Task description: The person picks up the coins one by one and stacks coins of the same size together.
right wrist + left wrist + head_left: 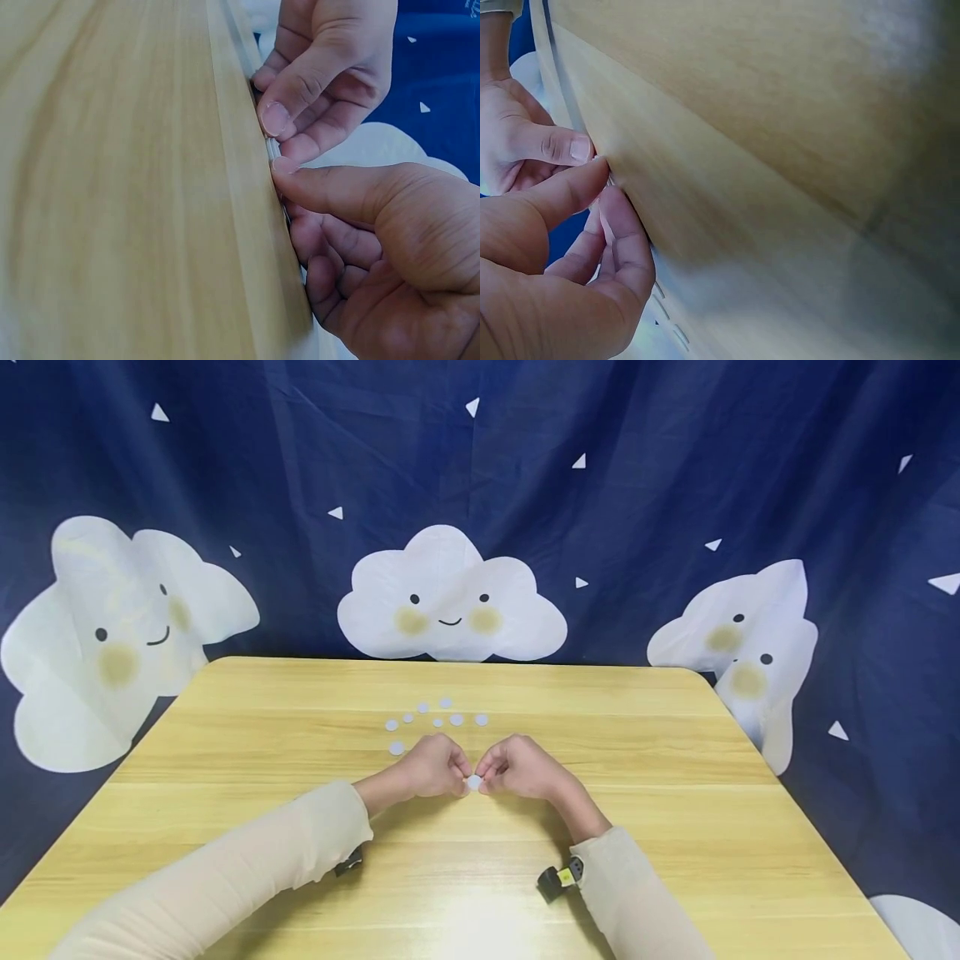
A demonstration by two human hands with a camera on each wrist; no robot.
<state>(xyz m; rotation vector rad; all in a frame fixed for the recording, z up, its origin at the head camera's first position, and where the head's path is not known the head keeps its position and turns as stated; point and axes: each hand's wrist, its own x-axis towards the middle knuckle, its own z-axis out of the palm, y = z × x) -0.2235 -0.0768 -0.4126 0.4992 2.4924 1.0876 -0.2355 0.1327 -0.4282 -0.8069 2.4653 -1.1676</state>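
Note:
In the head view, a small white disc (475, 782) sits between the two hands, low over the wooden table (480, 860). My left hand (433, 766) pinches its left side with thumb and index finger. From the other side my right hand (525, 767) pinches it too, its remaining fingers curled in. Edge-on in the right wrist view, the disc (272, 148) shows as a thin pale strip with layered lines, between the two thumbs. Fingers hide most of it in the left wrist view, where the left hand (577, 262) is nearest.
Several white discs of differing sizes lie flat beyond the hands, among them one disc (396, 748) by the left hand and another disc (482, 720) farther back. Behind the table hangs a dark blue curtain (630, 527) with cloud pictures.

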